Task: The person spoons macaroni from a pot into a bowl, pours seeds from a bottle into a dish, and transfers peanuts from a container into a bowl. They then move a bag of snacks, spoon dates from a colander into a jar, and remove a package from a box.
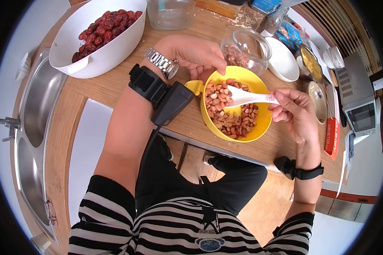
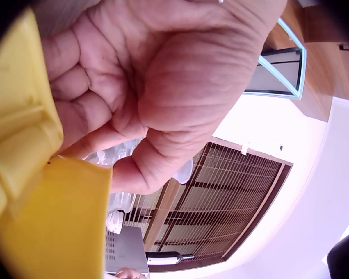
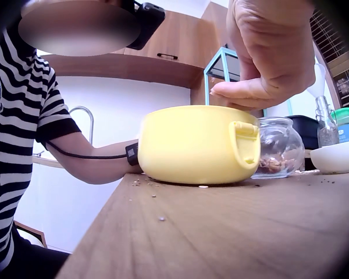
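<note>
A yellow bowl (image 1: 261, 127) stands near the counter's front edge, with shelled peanuts (image 1: 232, 127) inside, most with their reddish skins on. My left hand (image 1: 198, 55) grips its far-left rim, thumb on the edge and fingers curled along the outside by a yellow side latch (image 1: 195, 87). In the left wrist view the thumb lies right on the bowl's edge (image 2: 75, 197). Between thumb and fingers, my right hand (image 1: 295, 110) pinches the handle of a white spoon (image 1: 244, 97). The spoon's head sits among the peanuts, partly hidden by them.
Just behind the bowl stands an open glass jar (image 1: 259, 63) with some peanuts. A white oval bowl (image 1: 283, 61) is to its right. At back left, a white basin (image 1: 102, 63) holds red dates (image 1: 108, 32). A sink (image 1: 36, 110) lies left; a red box (image 1: 332, 136) lies right.
</note>
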A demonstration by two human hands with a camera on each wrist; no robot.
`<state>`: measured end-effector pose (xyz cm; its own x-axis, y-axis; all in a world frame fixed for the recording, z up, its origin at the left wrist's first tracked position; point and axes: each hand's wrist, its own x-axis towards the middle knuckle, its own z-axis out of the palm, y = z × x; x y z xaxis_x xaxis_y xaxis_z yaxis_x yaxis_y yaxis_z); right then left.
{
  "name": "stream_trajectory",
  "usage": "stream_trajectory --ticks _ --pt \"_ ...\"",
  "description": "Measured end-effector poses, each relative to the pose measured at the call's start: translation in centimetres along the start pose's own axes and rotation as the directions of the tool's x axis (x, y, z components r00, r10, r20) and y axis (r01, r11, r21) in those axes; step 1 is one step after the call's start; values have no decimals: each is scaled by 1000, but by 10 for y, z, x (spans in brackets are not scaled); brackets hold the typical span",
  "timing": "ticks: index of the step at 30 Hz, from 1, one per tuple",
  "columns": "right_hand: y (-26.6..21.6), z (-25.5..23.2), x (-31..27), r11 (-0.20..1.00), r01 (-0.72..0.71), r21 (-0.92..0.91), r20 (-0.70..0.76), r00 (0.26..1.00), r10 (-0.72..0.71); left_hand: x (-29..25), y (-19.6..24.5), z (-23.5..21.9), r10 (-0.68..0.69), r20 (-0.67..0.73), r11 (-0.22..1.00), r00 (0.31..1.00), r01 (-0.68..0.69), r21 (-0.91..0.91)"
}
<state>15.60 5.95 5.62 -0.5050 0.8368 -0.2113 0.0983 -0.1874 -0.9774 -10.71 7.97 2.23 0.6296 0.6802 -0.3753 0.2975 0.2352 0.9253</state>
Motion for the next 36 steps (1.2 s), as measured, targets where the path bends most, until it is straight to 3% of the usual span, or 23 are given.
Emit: stream_trajectory --ticks 10,14,16,18,20,22,24,25,28,29,30,32,36 --pt "-16 -29 -6 993 102 62 -63 993 -98 0 1 1 -15 5 1000 1000 15 -14" --pt "-31 -32 5 959 234 159 -179 962 -205 0 1 1 -12 1 1000 1000 12 -20" --pt "-35 -26 16 918 394 45 -289 885 -365 1 0 0 1 0 1000 1000 -1 -10" --pt "-32 -28 25 903 429 -20 -244 874 -420 1 0 0 1 6 1000 1000 -1 -13" --pt "-28 -19 32 732 501 -462 -228 731 -644 1 0 -1 -1 8 1000 1000 2 -18" --pt "-23 -14 34 670 539 -510 -189 690 -699 1 -1 -1 -8 1 1000 1000 8 -13" --pt "-19 -12 30 364 505 -783 -35 549 -835 0 0 0 -9 -2 1000 1000 9 -9" --pt "-18 -12 28 373 568 -733 -45 507 -861 0 1 0 -9 -6 1000 1000 9 -5" --pt "-28 -9 7 568 588 -576 -189 580 -792 1 -1 -1 -11 -5 1000 1000 11 7" --pt "-29 -12 -1 627 593 -505 -164 647 -744 1 -1 -1 -11 -7 1000 1000 12 4" --pt "-29 -10 -7 628 594 -503 -163 649 -744 1 -1 0 -9 -13 1000 1000 8 -5" --pt "-25 -2 -19 715 491 -497 -61 803 -593 1 -1 0 -6 -17 1000 1000 6 -14" --pt "-7 9 -26 748 418 -515 -34 862 -505 1 0 -1 -12 -1 1000 1000 12 -8"
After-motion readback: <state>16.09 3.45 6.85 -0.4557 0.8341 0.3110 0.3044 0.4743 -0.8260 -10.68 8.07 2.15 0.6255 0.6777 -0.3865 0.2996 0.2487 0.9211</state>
